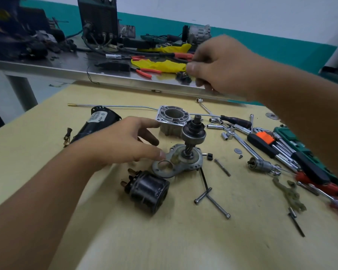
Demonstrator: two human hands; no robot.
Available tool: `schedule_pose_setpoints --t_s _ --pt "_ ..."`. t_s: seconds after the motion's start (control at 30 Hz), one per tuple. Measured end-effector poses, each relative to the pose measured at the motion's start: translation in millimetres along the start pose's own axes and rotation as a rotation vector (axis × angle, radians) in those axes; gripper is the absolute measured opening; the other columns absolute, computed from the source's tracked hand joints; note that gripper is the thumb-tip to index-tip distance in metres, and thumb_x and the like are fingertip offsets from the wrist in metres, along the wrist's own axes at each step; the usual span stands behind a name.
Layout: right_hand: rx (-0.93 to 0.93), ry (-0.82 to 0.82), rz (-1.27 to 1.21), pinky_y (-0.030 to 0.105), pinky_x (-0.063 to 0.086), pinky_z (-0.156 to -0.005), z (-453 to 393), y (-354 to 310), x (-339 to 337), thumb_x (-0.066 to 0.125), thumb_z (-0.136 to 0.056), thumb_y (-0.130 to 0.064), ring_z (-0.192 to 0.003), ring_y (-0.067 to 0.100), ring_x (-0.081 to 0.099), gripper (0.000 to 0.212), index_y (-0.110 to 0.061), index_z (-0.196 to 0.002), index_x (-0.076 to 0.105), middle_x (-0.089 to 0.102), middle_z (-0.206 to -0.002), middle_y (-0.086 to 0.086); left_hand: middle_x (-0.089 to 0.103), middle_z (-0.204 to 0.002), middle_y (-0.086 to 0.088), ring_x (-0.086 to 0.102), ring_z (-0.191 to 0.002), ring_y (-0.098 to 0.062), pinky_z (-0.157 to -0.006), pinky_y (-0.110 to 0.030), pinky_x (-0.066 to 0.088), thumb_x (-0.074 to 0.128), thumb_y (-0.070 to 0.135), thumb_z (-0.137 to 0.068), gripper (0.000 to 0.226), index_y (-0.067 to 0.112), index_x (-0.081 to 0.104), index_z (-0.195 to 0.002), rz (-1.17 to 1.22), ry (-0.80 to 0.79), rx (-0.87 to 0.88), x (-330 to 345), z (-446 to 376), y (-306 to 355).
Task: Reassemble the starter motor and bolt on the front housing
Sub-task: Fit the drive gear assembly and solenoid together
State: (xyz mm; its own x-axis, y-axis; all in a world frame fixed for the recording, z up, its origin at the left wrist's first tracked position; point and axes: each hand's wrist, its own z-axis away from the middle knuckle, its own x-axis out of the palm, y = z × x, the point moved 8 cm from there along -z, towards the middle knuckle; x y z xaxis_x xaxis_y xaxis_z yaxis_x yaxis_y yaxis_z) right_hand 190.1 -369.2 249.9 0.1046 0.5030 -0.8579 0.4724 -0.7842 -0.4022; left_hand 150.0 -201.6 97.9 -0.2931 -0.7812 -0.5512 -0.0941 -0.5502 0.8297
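Now we look down on our pale wooden table [125, 240] with the starter motor in pieces. Our left hand [123, 142] hovers with fingers loosely spread, holding nothing, the thumb tip just beside the flat metal plate [164, 168]. On that plate the drive gear [193, 133] stands upright on its shaft. Behind it sits the front housing [172, 117], open bore facing up. The black motor body [94, 125] lies on its side to the left, partly hidden by our left hand, and the dark solenoid [148, 191] lies nearest us, touching the plate's near edge.

Our right hand [220, 67] is raised over the far edge of the table, fingers curled together; whether they pinch something small we cannot tell, since the hand is blurred.

Around the parts lie loose long bolts [222, 167], a T-handle wrench [212, 199], a ratchet [259, 163] and scattered sockets [224, 136]. A set of hex keys [275, 143] in an orange holder and a green tool case [293, 137] crowd the right side, the case cut off by our right forearm. A thin metal rod [113, 104] runs behind the housing.

Beyond stands a steel bench [66, 65] carrying yellow cloth [160, 65], red-handled pliers [144, 72] and a dark machine [98, 16] with cables; its left end holds dark clutter we cannot make out.
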Motion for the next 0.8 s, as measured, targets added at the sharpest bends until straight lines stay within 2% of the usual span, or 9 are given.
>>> schedule_pose_setpoints --t_s 0.13,0.23,0.3,0.4,0.47,0.57,0.67,0.73,0.8 --pt "0.124 0.036 -0.181 0.031 0.055 -0.057 33 38 14 0.063 -0.101 -0.024 -0.059 0.013 0.061 0.017 -0.019 -0.085 0.066 0.071 -0.076 0.002 0.077 -0.108 0.013 0.077 -0.088 -0.013 -0.079 -0.037 0.065 0.088 0.03 -0.083 0.073 0.028 0.056 -0.148 -0.057 -0.037 0.032 11 -4 2" --pt "0.259 0.071 -0.466 0.032 0.055 -0.053 63 65 31 0.065 -0.098 -0.003 -0.055 0.014 0.06 0.011 -0.01 -0.09 0.064 0.069 -0.076 0.01 0.08 -0.093 0.012 0.077 -0.082 -0.01 -0.083 -0.039 0.064 0.088 0.027 -0.083 0.059 0.025 0.065 -0.137 -0.122 -0.071 0.03 21 -5 5" --pt "0.383 0.101 -0.703 0.034 0.055 -0.052 83 82 46 0.062 -0.096 0.006 -0.053 0.017 0.059 0.01 -0.004 -0.093 0.062 0.064 -0.076 0.015 0.079 -0.084 0.011 0.075 -0.076 -0.005 -0.076 -0.032 0.06 0.088 0.04 -0.081 0.053 0.028 0.069 -0.13 -0.202 -0.056 0.029 28 -5 9" --pt "0.66 0.116 -1.163 0.03 0.053 -0.047 114 102 75 0.05 -0.099 0.01 -0.05 0.017 0.057 0.018 -0.006 -0.095 0.058 0.063 -0.073 0.017 0.076 -0.096 0.015 0.071 -0.083 0.0 -0.074 -0.025 0.057 0.087 0.057 -0.073 0.071 0.04 0.062 -0.137 -0.212 0.234 0.151 20 -5 27" --pt "0.766 0.112 -1.332 0.029 0.05 -0.045 129 102 87 0.046 -0.099 0.011 -0.049 0.017 0.056 0.021 -0.007 -0.096 0.056 0.063 -0.068 0.016 0.068 -0.117 0.018 0.066 -0.1 0.003 -0.076 -0.014 0.053 0.091 0.059 -0.068 0.089 0.044 0.05 -0.146 -0.115 0.262 0.263 25 -10 45" --pt "0.584 0.114 -1.094 0.029 0.046 -0.045 134 90 91 0.055 -0.095 0.011 -0.049 0.019 0.053 0.02 -0.007 -0.095 0.062 0.064 -0.063 0.013 0.068 -0.122 0.012 0.065 -0.112 -0.001 -0.098 -0.029 0.055 0.094 0.038 -0.074 0.077 0.029 0.058 -0.141 -0.123 0.17 0.322 45 -22 64" --pt "0.149 0.314 -0.545 0.027 0.047 -0.052 143 65 73 0.064 -0.092 0.003 -0.054 0.01 0.059 0.028 -0.024 -0.096 0.07 0.067 -0.069 0.0 0.073 -0.118 -0.003 0.07 -0.113 -0.017 -0.104 -0.043 0.054 0.091 0.017 -0.079 0.058 0.01 0.066 -0.131 -0.029 0.211 0.348 48 -23 69" --pt "-0.059 0.427 -0.291 0.022 0.048 -0.059 153 51 69 0.065 -0.091 -0.002 -0.067 0.01 0.064 0.036 -0.027 -0.117 0.067 0.066 -0.074 -0.009 0.073 -0.117 -0.009 0.072 -0.111 -0.021 -0.101 -0.038 0.058 0.088 0.008 -0.08 0.056 0.008 0.064 -0.13 0.18 0.252 0.372 41 -18 71" --pt "-0.077 0.463 -0.306 0.022 0.05 -0.063 156 52 73 0.065 -0.09 -0.003 -0.075 0.008 0.066 0.036 -0.023 -0.121 0.065 0.067 -0.079 -0.012 0.074 -0.116 -0.008 0.073 -0.109 -0.019 -0.094 -0.029 0.06 0.083 0.004 -0.082 0.052 0.011 0.06 -0.128 0.323 0.325 0.43 29 -11 82"
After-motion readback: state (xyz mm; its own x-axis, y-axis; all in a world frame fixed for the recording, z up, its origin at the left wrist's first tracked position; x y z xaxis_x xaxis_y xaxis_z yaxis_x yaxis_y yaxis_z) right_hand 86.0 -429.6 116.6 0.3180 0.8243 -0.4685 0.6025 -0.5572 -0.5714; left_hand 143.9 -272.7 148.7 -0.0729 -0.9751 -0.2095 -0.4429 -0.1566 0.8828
